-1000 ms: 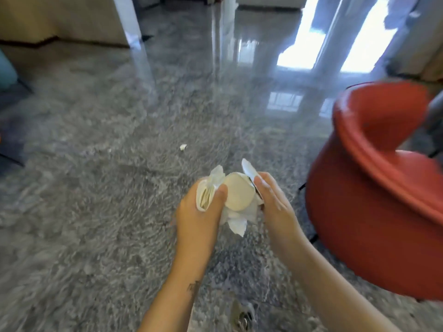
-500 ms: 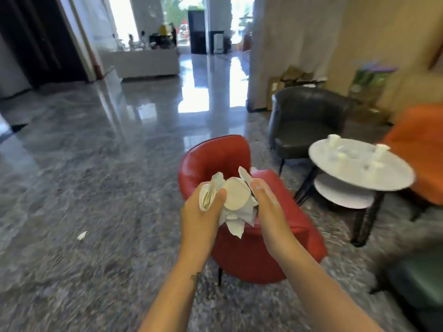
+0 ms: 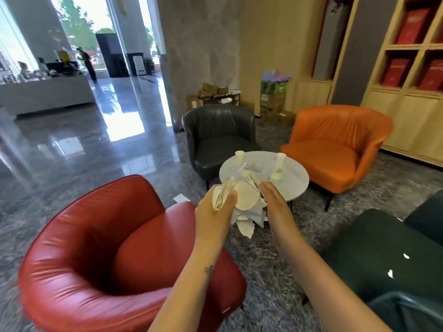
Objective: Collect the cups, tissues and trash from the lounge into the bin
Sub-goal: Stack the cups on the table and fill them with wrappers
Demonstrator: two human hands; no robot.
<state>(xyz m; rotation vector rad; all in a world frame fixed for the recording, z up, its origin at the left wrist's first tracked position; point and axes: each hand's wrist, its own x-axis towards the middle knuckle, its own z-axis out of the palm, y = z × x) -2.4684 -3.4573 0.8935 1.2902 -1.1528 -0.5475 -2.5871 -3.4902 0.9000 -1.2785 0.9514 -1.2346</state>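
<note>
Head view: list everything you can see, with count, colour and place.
armchairs: four; red near left, black beyond table, orange far right, dark green near right
table: one, white, among the armchairs
cups: at least three, white, on table
scraps: three, white; two on green armchair, one on floor
boxes: several, brown, by far wall
shelving: one, pale wood, right
bundle of cups and tissues: one, white, between hands
left hand: grips bundle
right hand: touches bundle's right side

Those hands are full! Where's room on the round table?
Bare: the table's right side, between the cups and the rim by the orange chair. Crowded: the middle and left, with cups, a glass dish and clear wrap.
</note>
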